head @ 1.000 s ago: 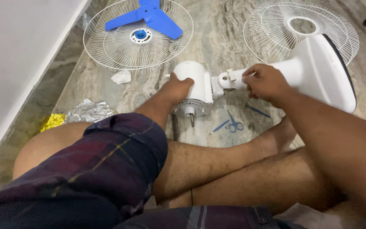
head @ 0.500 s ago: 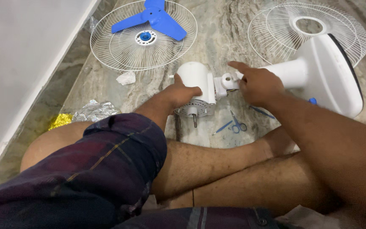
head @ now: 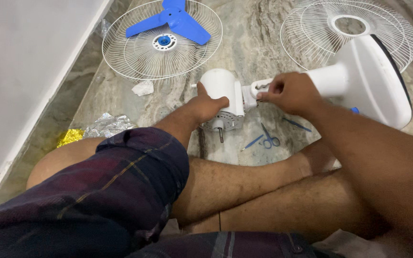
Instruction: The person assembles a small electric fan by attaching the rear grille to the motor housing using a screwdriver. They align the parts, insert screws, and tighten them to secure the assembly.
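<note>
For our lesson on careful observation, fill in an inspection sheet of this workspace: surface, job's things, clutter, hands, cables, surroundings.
Surface: grey veined stone floor; the person sits on it cross-legged.
Job's things: white fan motor housing, shaft pointing toward the person, joined by a white neck joint to the white fan base.
Clutter: wire guard with blue blade on it, second wire guard, blue scissors, crumpled foil, gold wrapper, paper scrap.
Hands: left hand grips the housing; right hand pinches at the neck joint.
Cables: nothing seen.
Surroundings: white wall at left.
</note>
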